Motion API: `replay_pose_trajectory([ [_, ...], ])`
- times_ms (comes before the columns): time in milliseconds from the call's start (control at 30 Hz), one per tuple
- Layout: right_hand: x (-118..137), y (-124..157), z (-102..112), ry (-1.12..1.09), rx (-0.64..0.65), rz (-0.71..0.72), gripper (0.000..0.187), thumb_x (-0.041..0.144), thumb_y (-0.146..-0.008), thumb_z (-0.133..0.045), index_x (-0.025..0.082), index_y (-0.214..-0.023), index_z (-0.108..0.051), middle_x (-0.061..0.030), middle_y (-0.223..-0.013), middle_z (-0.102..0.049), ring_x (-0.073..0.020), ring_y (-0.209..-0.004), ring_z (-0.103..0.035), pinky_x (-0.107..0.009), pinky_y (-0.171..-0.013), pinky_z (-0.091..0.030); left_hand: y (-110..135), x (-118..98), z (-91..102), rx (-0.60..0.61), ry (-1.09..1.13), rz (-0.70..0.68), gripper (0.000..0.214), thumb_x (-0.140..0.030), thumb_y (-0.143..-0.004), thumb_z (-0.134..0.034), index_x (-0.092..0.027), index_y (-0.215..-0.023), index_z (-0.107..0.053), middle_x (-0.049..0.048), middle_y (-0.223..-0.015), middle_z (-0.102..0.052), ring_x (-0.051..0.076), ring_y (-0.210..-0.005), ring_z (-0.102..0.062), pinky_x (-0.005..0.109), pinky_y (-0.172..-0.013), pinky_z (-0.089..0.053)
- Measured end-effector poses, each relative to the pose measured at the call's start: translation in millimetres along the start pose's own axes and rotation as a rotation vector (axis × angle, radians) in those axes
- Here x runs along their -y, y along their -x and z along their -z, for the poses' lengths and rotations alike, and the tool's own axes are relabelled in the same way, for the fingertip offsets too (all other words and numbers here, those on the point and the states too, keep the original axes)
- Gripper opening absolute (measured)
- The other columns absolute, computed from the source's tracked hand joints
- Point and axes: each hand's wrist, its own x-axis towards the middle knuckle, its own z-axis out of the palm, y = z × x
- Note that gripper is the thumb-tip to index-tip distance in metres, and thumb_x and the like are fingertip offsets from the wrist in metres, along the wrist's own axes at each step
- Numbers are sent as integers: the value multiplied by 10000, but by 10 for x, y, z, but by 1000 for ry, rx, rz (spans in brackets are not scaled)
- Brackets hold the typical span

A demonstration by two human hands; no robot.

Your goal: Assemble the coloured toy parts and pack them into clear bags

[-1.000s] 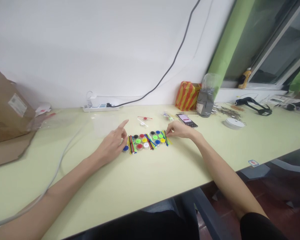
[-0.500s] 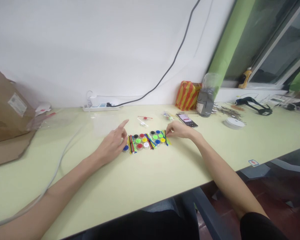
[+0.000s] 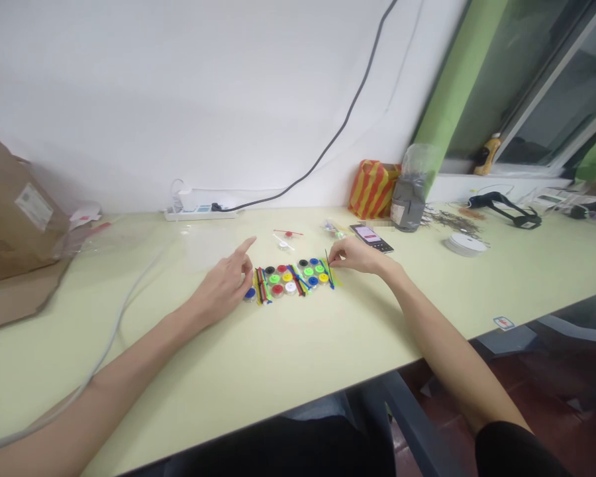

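Small round discs (image 3: 277, 289) with coloured tops, in clear cases, lie grouped on the table with thin coloured sticks (image 3: 261, 286) between the groups. My left hand (image 3: 223, 286) rests at their left end, index finger stretched out and the others curled beside a blue-topped disc (image 3: 249, 294). Whether its curled fingertips touch that disc, I cannot tell. At the right end, my right hand (image 3: 350, 256) has thumb and fingers pinched on a thin black stick (image 3: 326, 256), which stands tilted beside blue and yellow sticks. The pinching fingertips are partly hidden.
Behind the discs lie a red stick piece (image 3: 289, 234), a white one (image 3: 283, 246) and a small clear packet (image 3: 334, 230). A phone (image 3: 372, 238) is behind my right hand. A cardboard box (image 3: 17, 218), power strip (image 3: 198, 213), grey cable (image 3: 114, 331) and white spool (image 3: 464, 244) are around.
The black stick at the right end has tilted, its upper end now raised above my right fingertips. My right hand has shifted very slightly left; my left hand stays put.
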Motion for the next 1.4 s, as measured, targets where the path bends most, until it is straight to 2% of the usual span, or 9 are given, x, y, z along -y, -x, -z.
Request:
replay_pose_trajectory([
  [567,34,86,152,17,-25,-88,105,226,-797,-677,156,-828,-748,-50,-815,-709,-163,-736,-585,-276,-651,-406,-2,31,-31,-1,-5,-3,670,-276,-983,-397,-191,-1588,-123,45,-982,-625,204,-860,-593,348,-872,-456],
  [767,93,74,115,33,1,-48,94,177,-807,-649,150,-837,-734,-31,-767,-685,-143,-695,-574,-269,-643,-410,-5,19,-21,-5,21,-5,687,-283,-987,-402,-192,-1591,-89,39,-969,-623,199,-853,-598,344,-868,-458],
  [900,127,88,125,33,-29,-47,97,183,-803,-646,147,-838,-730,-32,-768,-674,-142,-693,-572,-262,-639,-407,-9,3,-15,8,27,12,685,-291,-990,-392,-194,-1591,-77,37,-969,-623,202,-858,-593,344,-853,-455],
  [1133,117,191,266,75,-86,-124,141,140,-778,-614,159,-848,-734,-43,-810,-717,-157,-722,-605,-249,-617,-397,-7,10,-25,11,44,16,690,-300,-990,-391,-190,-1593,-73,39,-970,-622,201,-857,-585,345,-864,-451],
  [1267,118,190,268,133,-44,-167,124,125,-774,-623,158,-835,-725,-42,-781,-706,-148,-671,-580,-246,-573,-368,-6,6,-17,16,46,13,697,-292,-987,-391,-196,-1594,-61,32,-962,-623,195,-842,-582,341,-858,-451],
  [1400,141,119,197,176,-3,-156,112,95,-773,-633,157,-813,-718,-43,-792,-704,-147,-686,-582,-249,-600,-379,-6,1,-7,19,44,7,698,-285,-986,-394,-186,-1594,-66,36,-955,-623,196,-823,-588,340,-844,-456],
])
